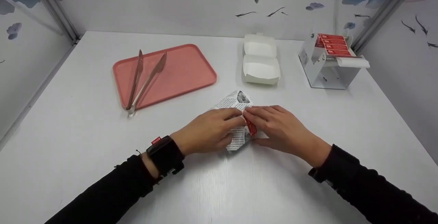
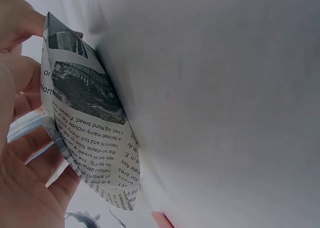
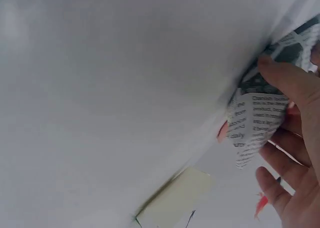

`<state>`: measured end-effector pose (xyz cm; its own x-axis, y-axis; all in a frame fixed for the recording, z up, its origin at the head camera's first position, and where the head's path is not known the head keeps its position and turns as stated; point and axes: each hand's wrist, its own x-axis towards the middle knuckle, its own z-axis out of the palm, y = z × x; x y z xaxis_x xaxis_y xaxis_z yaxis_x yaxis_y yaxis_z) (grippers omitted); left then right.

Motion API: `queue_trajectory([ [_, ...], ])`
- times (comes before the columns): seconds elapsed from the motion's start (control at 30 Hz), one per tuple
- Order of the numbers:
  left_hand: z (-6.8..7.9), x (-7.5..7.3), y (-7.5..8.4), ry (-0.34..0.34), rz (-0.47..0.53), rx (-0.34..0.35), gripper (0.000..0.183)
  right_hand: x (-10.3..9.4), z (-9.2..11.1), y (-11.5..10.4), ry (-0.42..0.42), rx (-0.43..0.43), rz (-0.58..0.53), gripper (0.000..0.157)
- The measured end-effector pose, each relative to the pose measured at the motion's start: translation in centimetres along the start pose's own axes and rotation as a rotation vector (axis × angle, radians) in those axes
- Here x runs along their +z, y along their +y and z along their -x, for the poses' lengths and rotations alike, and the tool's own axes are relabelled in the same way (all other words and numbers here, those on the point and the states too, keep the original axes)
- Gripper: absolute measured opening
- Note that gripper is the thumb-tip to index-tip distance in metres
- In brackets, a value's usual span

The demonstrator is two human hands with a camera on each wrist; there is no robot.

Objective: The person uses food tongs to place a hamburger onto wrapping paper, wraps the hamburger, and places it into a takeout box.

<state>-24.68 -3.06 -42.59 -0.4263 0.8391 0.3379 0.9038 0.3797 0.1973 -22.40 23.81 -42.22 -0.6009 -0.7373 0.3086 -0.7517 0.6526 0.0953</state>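
Note:
A folded packet of newspaper-print paper (image 1: 236, 145) lies on the white table between the two hands, with a red sticker (image 1: 250, 127) on its upper side. Coming from the left, the left hand (image 1: 212, 130) rests on the packet, its extended fingers at the sticker's left edge. The right hand (image 1: 279, 128) touches the packet from the right, fingertips over the sticker's far end and thumb low at the near side. Printed pictures and text cover the paper (image 2: 95, 123) in the left wrist view. The right thumb (image 3: 285, 77) presses the paper's side in the right wrist view.
A pink tray (image 1: 184, 66) at the back left carries metal tongs (image 1: 149, 83), whose joined end overhangs its front edge. Behind the packet stands an opened white takeaway box (image 1: 261, 70). At the back right is a sticker dispenser (image 1: 332, 63) with a red roll.

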Motion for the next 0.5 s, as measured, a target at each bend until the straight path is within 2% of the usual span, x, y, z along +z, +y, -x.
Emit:
queue_trajectory([
  [0.1,0.2,0.0,-0.1,0.019,0.003,0.003,0.036,-1.1,0.3,0.4,-0.094,0.178,-0.202,0.086],
  [0.3,0.4,0.1,-0.3,0.044,0.002,0.013,0.035,-1.8,0.5,2.2,-0.105,0.484,-0.535,0.069],
  [0.4,0.4,-0.1,-0.3,0.06,0.005,-0.028,0.031,-1.6,0.4,2.8,-0.162,0.608,-0.644,0.061],
  [0.5,0.2,-0.3,-0.2,0.065,0.024,-0.132,0.029,-1.2,0.0,3.0,-0.239,0.685,-0.695,0.061],
])
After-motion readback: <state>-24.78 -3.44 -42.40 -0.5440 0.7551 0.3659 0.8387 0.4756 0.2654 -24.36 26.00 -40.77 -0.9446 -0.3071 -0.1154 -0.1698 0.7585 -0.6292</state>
